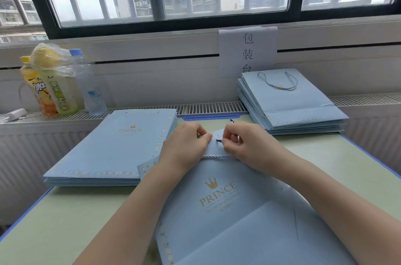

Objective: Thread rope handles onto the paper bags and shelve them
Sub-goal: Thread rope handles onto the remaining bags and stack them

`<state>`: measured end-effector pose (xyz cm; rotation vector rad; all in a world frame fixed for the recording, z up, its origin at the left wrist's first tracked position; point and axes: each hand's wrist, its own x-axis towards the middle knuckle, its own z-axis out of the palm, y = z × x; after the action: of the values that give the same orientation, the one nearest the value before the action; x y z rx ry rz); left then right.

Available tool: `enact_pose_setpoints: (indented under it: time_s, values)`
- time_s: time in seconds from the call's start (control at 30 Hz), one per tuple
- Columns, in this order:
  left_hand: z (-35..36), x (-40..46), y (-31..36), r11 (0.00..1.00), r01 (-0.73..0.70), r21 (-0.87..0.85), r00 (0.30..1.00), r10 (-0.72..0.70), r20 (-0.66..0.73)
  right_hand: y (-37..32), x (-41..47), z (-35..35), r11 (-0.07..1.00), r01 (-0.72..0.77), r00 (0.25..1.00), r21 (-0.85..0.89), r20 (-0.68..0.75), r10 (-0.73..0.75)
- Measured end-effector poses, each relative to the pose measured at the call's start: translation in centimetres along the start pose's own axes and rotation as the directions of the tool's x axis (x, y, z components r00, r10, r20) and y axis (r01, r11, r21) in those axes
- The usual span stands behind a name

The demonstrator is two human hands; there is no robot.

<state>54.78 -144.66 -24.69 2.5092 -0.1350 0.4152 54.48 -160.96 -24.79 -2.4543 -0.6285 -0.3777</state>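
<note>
While I scan from upper left, I see a plastic bag (51, 63) holding drink bottles (63, 93), then a stack of unthreaded bags (112, 147) at mid-left. At centre, left hand (184, 147) pinches the top edge of the paper bag (219, 206); right hand (245, 143) pinches the rope handle (219, 157) end just above it. Upper right: finished bag stack (290, 104).

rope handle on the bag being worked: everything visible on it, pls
The rope handle is a pale blue-white twisted cord lying across the top of the light blue paper bag on the table. Only a short stretch shows between the hands. A dark tip sits beside the right hand, whose fingers pinch there; the left hand holds the bag's top edge. The rest is hidden.
</note>
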Motion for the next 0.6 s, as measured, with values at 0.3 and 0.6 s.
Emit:
enact_pose_setpoints:
  time_s: [0.3,0.6]
  values:
    - [-0.9,0.2,0.1,0.977,0.004,-0.212,0.985,0.032,0.169,0.0,0.0,0.6,0.979,-0.084,0.996,0.186,0.049,0.076]
    - [-2.9,0.0,-0.4,0.863,0.329,-0.383,0.874,-0.125,0.470,-0.6,-0.5,0.7,0.985,0.157,0.986,0.065,-0.065,-0.153]
